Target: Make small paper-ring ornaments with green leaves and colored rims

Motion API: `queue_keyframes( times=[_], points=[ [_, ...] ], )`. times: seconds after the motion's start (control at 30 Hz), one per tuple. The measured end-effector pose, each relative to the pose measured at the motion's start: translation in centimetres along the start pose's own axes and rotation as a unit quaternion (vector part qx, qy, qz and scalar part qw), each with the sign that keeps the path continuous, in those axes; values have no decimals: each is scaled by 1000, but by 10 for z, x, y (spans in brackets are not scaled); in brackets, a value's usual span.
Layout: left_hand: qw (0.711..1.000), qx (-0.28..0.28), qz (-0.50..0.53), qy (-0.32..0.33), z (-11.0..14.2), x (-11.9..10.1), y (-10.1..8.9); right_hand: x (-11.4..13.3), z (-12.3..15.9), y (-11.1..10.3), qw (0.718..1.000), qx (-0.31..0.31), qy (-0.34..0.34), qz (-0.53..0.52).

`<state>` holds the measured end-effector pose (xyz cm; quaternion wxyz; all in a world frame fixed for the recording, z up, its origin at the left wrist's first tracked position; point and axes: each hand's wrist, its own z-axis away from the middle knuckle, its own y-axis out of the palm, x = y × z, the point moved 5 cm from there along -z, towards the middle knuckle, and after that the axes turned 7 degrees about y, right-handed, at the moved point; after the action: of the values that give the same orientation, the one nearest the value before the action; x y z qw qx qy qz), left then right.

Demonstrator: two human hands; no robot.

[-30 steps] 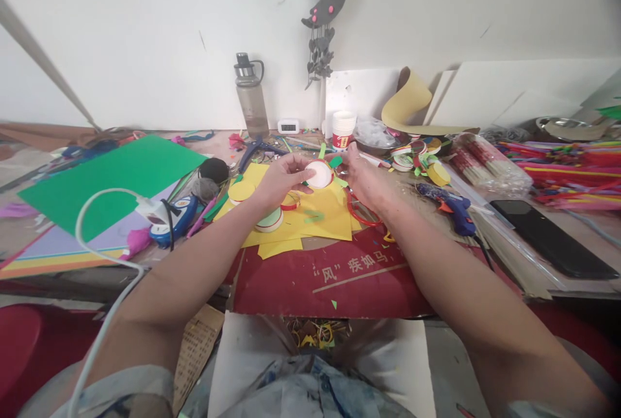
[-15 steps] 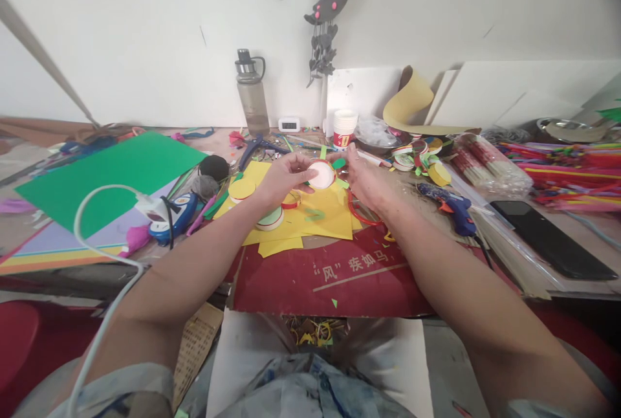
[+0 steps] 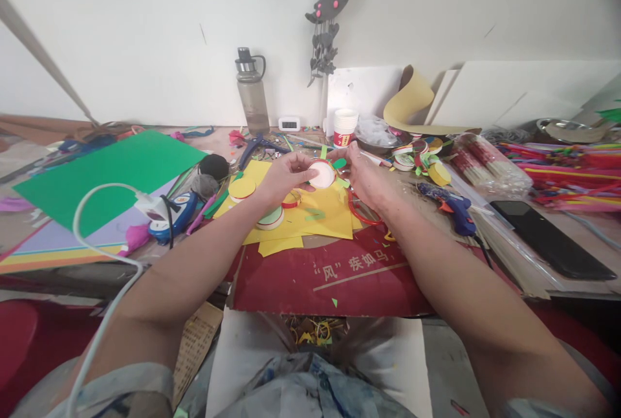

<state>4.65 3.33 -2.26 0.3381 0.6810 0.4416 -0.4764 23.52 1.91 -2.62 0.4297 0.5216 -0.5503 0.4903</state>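
Observation:
My left hand (image 3: 287, 178) is closed on a small round white cup-bottom piece (image 3: 321, 175) with a red rim, its thumb lying over the face. A dark green paper leaf (image 3: 338, 164) sticks out at the piece's upper right, and a light green strip (image 3: 323, 152) stands up at its top. My right hand (image 3: 365, 175) is close beside the leaf; its fingertips are partly hidden, so I cannot make out whether they grip it. Below lie yellow paper sheets (image 3: 330, 214), a yellow-topped round piece (image 3: 242, 189) and a pale green-topped one (image 3: 270, 218). A red ring (image 3: 361, 209) lies under my right hand.
A blue glue gun (image 3: 449, 208) and a black phone (image 3: 553, 239) lie to the right. Stacked paper cups (image 3: 345, 127) and a water bottle (image 3: 252, 94) stand at the back. A white cable (image 3: 109, 301) crosses the left side, near a green sheet (image 3: 111, 182).
Both hands and the round piece hold nearly the same place. The dark green leaf shows a little more fully beside the rim.

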Motion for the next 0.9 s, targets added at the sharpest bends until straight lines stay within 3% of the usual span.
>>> queue_keyframes(
  times=[0.27,0.4,0.57,0.9],
  points=[
    [999,-29,29,-19,1,1,-2,-7,-6,-6,999,-18,-1,-50],
    [992,-72,95,-40,1,2,-7,-6,-4,-8,997,-42,-19,-69],
    [984,-129,107,-51,1,4,-14,-5,3,3,996,-18,6,-82],
    [984,-112,125,-67,4,0,4,-8,5,20,995,11,2,-95]
  ],
)
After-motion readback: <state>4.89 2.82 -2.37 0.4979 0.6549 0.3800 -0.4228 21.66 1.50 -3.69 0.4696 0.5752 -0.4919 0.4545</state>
